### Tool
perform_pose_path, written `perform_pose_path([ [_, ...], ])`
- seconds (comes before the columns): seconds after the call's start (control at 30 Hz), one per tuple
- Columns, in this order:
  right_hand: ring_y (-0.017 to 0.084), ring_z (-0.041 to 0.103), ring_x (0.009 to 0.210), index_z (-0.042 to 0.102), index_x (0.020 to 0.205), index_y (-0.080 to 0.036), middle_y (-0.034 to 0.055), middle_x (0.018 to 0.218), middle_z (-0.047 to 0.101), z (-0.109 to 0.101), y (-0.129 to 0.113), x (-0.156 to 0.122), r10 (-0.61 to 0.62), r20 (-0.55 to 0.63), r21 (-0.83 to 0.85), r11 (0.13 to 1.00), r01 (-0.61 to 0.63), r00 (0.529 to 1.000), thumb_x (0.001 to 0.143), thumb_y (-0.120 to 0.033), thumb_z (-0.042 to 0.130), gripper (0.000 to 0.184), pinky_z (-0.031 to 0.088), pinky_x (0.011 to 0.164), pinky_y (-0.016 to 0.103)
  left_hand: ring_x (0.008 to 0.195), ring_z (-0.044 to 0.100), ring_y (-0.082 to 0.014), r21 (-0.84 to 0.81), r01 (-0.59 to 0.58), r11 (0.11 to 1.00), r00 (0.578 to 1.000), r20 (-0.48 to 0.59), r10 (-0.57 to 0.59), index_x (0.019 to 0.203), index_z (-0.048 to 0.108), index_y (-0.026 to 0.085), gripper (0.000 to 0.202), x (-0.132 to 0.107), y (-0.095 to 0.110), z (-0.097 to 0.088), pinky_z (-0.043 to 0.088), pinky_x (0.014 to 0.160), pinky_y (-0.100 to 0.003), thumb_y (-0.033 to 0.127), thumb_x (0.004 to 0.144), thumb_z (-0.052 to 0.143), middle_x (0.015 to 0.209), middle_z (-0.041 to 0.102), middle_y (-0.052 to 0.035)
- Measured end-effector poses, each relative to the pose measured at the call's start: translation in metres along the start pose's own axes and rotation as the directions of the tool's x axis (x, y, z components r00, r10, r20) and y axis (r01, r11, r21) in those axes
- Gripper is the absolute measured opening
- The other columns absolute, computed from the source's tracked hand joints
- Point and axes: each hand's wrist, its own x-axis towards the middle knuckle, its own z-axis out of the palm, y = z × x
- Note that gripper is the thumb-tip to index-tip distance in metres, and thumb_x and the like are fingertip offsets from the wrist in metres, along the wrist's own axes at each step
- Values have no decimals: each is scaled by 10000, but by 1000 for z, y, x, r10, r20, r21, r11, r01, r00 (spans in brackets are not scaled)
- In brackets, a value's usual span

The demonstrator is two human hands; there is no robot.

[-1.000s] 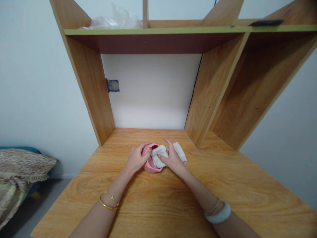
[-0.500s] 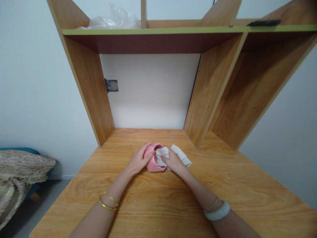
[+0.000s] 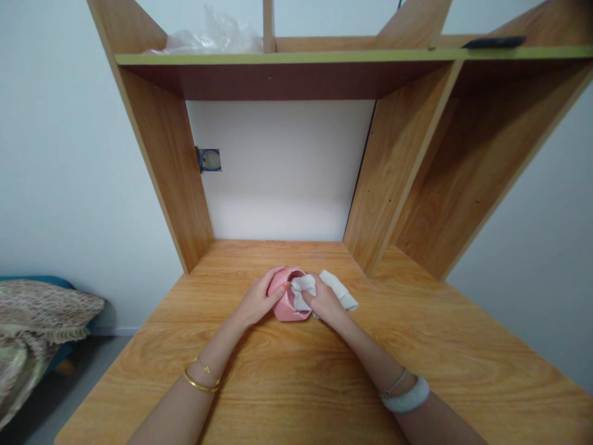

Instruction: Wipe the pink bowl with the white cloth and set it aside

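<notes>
A pink, faceted hollow container point(image 3: 293, 314) lies on its side on the wooden desk, its opening turned to the right; its exact kind is unclear. My left hand point(image 3: 260, 299) grips it from the left, thumb at the rim and fingers over the far side. Bunched in my right hand point(image 3: 325, 300) is a pale grey-white cloth point(image 3: 303, 290), pressed at the container's opening. A loose part of that cloth trails out behind my right hand onto the desk. My right fingertips are partly hidden by the cloth.
The wooden desk point(image 3: 296, 383) has a hutch with side panels point(image 3: 162, 161) and a shelf point(image 3: 287, 59) above. Clear plastic wrap point(image 3: 213, 37) and a dark flat object point(image 3: 495, 42) lie up there. A wall socket box point(image 3: 210, 160) shows behind. A patterned blanket point(image 3: 41, 315) is at left.
Almost nothing differs. Both hands keep their hold on the container and the cloth, and my forearms have shifted very slightly.
</notes>
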Motion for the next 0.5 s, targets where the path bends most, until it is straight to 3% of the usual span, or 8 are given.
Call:
perform_pose_path([
  [0.5,201,599,905,502,1148,-200,57,988,651,-1,0,-1,-11,-4,26,1000,11,1000,717,-176,515,432,440,753,280,1083,515,-210,5,-10,1000,1000,-6,10,1202,472,174,427,0,4,-1,390,931,-332,403,841,470,1201,549,-87],
])
